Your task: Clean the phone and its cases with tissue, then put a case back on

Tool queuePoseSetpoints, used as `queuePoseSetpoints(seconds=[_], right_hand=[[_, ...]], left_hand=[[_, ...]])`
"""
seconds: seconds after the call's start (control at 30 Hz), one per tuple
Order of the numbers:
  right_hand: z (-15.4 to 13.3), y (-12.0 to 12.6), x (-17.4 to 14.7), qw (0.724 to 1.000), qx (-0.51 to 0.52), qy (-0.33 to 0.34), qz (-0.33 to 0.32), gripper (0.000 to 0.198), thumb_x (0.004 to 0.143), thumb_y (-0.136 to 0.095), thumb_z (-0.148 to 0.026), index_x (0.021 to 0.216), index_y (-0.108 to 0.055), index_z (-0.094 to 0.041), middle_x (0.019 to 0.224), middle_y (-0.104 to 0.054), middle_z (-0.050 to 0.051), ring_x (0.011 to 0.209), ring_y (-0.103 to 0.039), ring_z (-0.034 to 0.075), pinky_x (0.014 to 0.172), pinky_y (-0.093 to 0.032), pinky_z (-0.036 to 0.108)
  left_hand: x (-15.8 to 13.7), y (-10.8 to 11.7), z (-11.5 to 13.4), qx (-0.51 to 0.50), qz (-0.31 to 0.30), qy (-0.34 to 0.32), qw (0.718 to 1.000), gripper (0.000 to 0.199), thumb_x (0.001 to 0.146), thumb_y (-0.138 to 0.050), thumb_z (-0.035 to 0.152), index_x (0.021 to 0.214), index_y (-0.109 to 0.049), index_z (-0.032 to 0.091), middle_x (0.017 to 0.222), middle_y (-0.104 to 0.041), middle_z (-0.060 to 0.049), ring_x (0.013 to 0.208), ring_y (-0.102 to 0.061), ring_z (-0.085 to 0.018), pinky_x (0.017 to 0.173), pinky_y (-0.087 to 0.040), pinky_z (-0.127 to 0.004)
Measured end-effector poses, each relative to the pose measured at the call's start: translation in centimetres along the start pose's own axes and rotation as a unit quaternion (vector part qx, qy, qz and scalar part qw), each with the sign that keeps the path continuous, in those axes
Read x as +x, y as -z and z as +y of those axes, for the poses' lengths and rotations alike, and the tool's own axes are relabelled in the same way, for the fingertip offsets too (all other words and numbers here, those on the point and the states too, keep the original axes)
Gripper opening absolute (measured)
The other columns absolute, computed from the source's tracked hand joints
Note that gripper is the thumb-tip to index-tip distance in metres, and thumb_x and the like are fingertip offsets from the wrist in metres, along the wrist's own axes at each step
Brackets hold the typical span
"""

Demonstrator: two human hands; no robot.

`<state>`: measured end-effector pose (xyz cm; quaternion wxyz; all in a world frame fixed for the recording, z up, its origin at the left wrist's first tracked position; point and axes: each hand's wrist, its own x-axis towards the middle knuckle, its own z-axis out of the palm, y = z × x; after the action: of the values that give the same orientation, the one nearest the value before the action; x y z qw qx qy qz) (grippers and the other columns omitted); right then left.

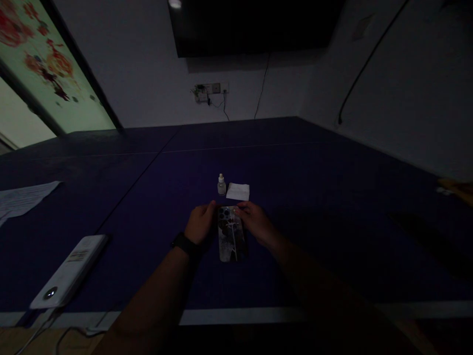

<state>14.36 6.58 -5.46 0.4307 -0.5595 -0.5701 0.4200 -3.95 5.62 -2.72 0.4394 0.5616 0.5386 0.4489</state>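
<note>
A phone (232, 239) in a dark, marble-patterned case lies back up in front of me, its camera lenses at the top left. My left hand (200, 222), with a black watch (184, 243) on the wrist, is at the phone's upper left edge. Its thumb points up, while the other fingers are lost in shadow. At the upper right corner, my right hand (256, 224) has its fingertips closed on the phone. Just beyond the phone stands a small clear bottle (221, 187) with a white cap, beside a folded white paper (238, 191).
A white power bank (72, 268) with cables lies near the table's front left edge. Printed sheets (25, 199) rest at the far left. The dark blue table (295, 172) reaches the wall, below a black screen (254, 24) and wall sockets (212, 89). The light is dim.
</note>
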Motion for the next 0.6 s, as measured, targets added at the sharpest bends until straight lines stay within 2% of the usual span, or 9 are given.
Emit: queuePoseSetpoints(seconds=[0.13,0.23,0.37,0.43,0.5,0.6], right_hand=[[-0.3,0.5,0.2,0.994,-0.106,0.022,0.000,0.012,0.091,-0.061,-0.028,0.098,-0.067,-0.020,0.088,-0.074,0.005,0.079,-0.069,0.019,0.072,-0.051,0.032],[-0.4,0.8,0.2,0.980,-0.194,0.048,0.004,0.006,0.091,-0.064,-0.024,0.092,-0.068,-0.021,0.094,-0.073,0.007,0.091,-0.065,0.021,0.085,-0.047,0.036],[-0.1,0.5,0.2,0.954,-0.291,0.072,0.003,0.007,0.090,-0.067,-0.024,0.088,-0.068,-0.018,0.099,-0.069,0.007,0.103,-0.060,0.024,0.098,-0.041,0.042],[0.0,0.3,0.2,0.943,-0.324,0.081,0.000,0.010,0.092,-0.065,-0.027,0.092,-0.068,-0.017,0.100,-0.068,0.006,0.103,-0.059,0.024,0.098,-0.040,0.042],[0.1,0.2,0.3,0.933,-0.348,0.091,0.000,0.012,0.094,-0.061,-0.026,0.096,-0.069,-0.018,0.102,-0.068,0.007,0.104,-0.059,0.024,0.098,-0.040,0.041],[0.1,0.9,0.7,0.919,-0.380,0.101,0.015,0.019,0.097,-0.055,-0.026,0.105,-0.070,-0.020,0.110,-0.069,0.009,0.109,-0.058,0.024,0.101,-0.037,0.038]], left_hand=[[0.2,0.1,-0.1,0.135,-0.006,-0.051,0.990,0.050,0.091,-0.053,0.056,0.066,-0.071,0.017,0.063,-0.067,-0.006,0.061,-0.059,-0.019,0.058,-0.033,-0.027],[0.2,0.1,0.0,0.216,-0.014,-0.085,0.973,0.052,0.094,-0.050,0.051,0.055,-0.065,0.019,0.056,-0.064,-0.006,0.055,-0.056,-0.017,0.057,-0.030,-0.029],[0.0,-0.2,-0.3,0.299,-0.033,-0.120,0.946,0.055,0.097,-0.046,0.050,0.055,-0.065,0.021,0.057,-0.065,-0.008,0.058,-0.060,-0.019,0.061,-0.037,-0.029],[0.1,-0.3,-0.7,0.335,-0.033,-0.133,0.932,0.055,0.100,-0.042,0.051,0.062,-0.070,0.021,0.066,-0.070,-0.010,0.070,-0.066,-0.022,0.071,-0.045,-0.031],[0.5,-0.3,-1.1,0.367,-0.033,-0.147,0.918,0.052,0.101,-0.039,0.047,0.076,-0.077,0.021,0.084,-0.076,-0.012,0.090,-0.070,-0.024,0.085,-0.049,-0.033],[1.7,0.6,-1.6,0.412,-0.038,-0.162,0.896,0.040,0.100,-0.041,0.034,0.112,-0.077,0.022,0.119,-0.076,-0.008,0.122,-0.064,-0.024,0.108,-0.044,-0.036]])
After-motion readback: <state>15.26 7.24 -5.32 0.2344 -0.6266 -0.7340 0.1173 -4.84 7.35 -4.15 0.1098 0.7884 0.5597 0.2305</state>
